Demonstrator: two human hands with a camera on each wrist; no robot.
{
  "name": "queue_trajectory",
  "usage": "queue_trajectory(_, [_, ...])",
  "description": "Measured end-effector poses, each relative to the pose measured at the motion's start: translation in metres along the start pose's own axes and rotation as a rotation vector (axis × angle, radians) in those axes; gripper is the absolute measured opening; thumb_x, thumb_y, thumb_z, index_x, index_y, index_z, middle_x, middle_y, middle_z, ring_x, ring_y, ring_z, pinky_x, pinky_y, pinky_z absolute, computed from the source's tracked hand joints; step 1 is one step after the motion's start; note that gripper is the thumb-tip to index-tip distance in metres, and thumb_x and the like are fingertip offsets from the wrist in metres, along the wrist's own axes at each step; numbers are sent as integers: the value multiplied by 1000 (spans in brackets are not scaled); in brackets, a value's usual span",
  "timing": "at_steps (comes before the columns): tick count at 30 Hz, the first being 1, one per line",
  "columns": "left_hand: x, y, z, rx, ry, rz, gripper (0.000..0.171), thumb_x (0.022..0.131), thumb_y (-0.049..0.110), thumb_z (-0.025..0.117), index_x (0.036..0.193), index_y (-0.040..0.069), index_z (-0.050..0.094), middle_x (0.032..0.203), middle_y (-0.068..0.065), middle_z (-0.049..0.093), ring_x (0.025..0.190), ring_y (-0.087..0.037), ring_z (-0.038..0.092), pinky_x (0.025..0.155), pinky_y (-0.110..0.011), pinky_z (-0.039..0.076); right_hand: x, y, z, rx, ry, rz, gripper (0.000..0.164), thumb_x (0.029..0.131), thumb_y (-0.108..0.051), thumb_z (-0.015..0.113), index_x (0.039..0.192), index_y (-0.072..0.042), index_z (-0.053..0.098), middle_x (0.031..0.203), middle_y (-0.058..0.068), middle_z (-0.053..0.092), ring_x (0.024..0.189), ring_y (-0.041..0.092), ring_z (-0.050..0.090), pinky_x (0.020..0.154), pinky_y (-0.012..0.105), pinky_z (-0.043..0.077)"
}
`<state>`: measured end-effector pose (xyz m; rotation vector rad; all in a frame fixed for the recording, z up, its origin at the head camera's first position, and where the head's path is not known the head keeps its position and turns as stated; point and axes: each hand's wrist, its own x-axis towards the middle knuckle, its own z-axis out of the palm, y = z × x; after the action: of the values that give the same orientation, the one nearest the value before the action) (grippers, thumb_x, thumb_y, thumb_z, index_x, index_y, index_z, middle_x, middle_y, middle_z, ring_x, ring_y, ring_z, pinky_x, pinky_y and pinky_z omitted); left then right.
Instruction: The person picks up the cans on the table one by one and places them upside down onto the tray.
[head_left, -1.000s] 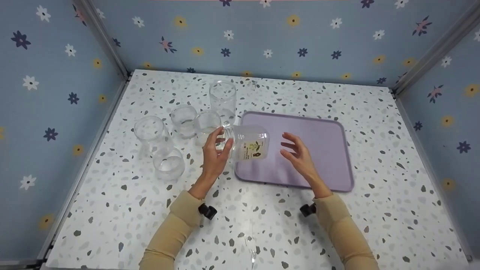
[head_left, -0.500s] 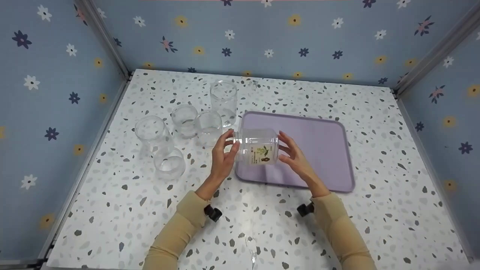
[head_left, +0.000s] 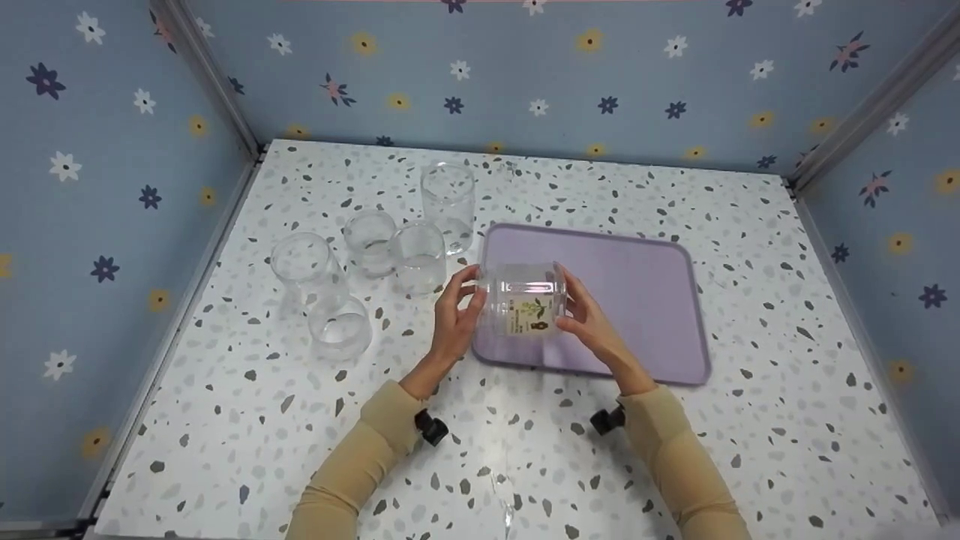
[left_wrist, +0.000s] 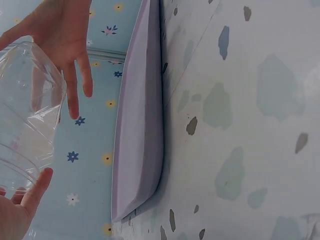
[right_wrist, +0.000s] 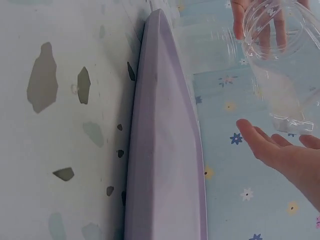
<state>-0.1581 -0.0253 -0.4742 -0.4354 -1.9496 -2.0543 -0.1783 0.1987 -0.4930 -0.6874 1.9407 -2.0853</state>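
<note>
A clear plastic jar (head_left: pixel 525 289) with a yellow plant label lies on its side in the air over the left part of the purple tray (head_left: pixel 630 300). My left hand (head_left: pixel 454 322) grips it by the mouth end, thumb in front and fingers behind. At the base end, my right hand (head_left: pixel 592 319) holds the jar between thumb and fingers; some of its other fingers (left_wrist: pixel 85 75) stretch out past the jar in the left wrist view. From the right wrist, the jar (right_wrist: pixel 282 85) shows see-through between both hands.
Several clear jars stand left of the tray: a tall one (head_left: pixel 448 206) at the back, short ones (head_left: pixel 369 244) in the middle, another (head_left: pixel 339 330) nearer me. Flowered blue panels (head_left: pixel 525 75) wall the speckled table (head_left: pixel 525 450) on the back and sides.
The jar has moved right and slightly toward me in my left hand. My right hand, apart from the jar a second ago, has closed in on its base.
</note>
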Motion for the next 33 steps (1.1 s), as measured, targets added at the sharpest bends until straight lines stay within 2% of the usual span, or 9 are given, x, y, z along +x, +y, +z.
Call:
queue_trajectory(2, [0, -1, 0, 2, -7, -4, 40, 86, 4, 45, 122, -10, 42, 114, -31, 44, 95, -46, 50, 65, -46, 49, 0, 0, 0, -2, 15, -6, 95, 74, -43, 68, 142, -4, 14, 143, 18, 18, 126, 34, 25, 97, 40, 32])
queue_trajectory(5, [0, -2, 1, 9, -18, -19, 40, 86, 5, 45, 123, -11, 41, 114, -30, 44, 96, -43, 51, 67, -50, 48, 0, 0, 1, 2, 46, -8, 94, 74, -41, 69, 141, -1, 16, 142, 20, 20, 126, 34, 25, 97, 40, 31])
queue_trajectory(8, [1, -2, 2, 24, -28, -18, 41, 85, 4, 45, 122, -13, 40, 114, -29, 45, 97, -41, 52, 70, -46, 49, 0, 0, 2, 21, 74, -6, 91, 75, -32, 70, 140, 1, 16, 140, 22, 22, 125, 36, 27, 97, 39, 32])
queue_trajectory(12, [2, -1, 2, 37, -34, -9, 40, 86, 3, 44, 123, -13, 40, 115, -31, 44, 97, -42, 51, 73, -39, 48, 1, -2, 4, 49, 106, 5, 81, 77, -11, 67, 139, 2, 17, 137, 24, 26, 122, 37, 31, 94, 39, 35])
queue_trajectory(16, [2, -1, 2, 21, -50, -23, 41, 87, 2, 43, 125, -13, 38, 118, -31, 42, 101, -43, 49, 77, -41, 47, 0, -5, 7, 45, 145, 20, 77, 76, 1, 63, 139, 2, 19, 136, 22, 29, 121, 38, 32, 92, 39, 38])
queue_trajectory(21, [4, 1, 2, 29, -80, -39, 42, 89, 1, 42, 127, -14, 35, 121, -32, 40, 105, -37, 48, 84, -40, 44, 1, -7, 9, 40, 193, -2, 76, 75, 3, 63, 138, 4, 20, 134, 24, 31, 116, 48, 30, 89, 36, 41])
queue_trajectory(23, [4, 1, 2, 39, -93, -37, 41, 90, 1, 41, 128, -14, 34, 121, -32, 39, 107, -39, 46, 85, -41, 43, 1, -8, 9, 30, 213, -11, 76, 75, 1, 65, 138, 4, 22, 133, 25, 32, 114, 49, 31, 86, 32, 43])
queue_trajectory(29, [6, 4, -2, 93, -90, -10, 37, 91, -1, 39, 126, -13, 39, 121, -29, 42, 110, -39, 43, 88, -41, 41, 3, -13, 7, -49, 250, 0, 75, 75, 2, 66, 137, 4, 24, 132, 22, 35, 108, 28, 46, 81, 30, 46])
queue_trajectory(33, [10, -3, -8, 139, -56, 23, 32, 91, -2, 40, 120, -14, 45, 118, -28, 46, 110, -38, 44, 89, -40, 41, 4, -25, 6, -126, 265, 30, 74, 74, 6, 65, 136, 6, 24, 132, 23, 36, 106, 30, 46, 81, 33, 47])
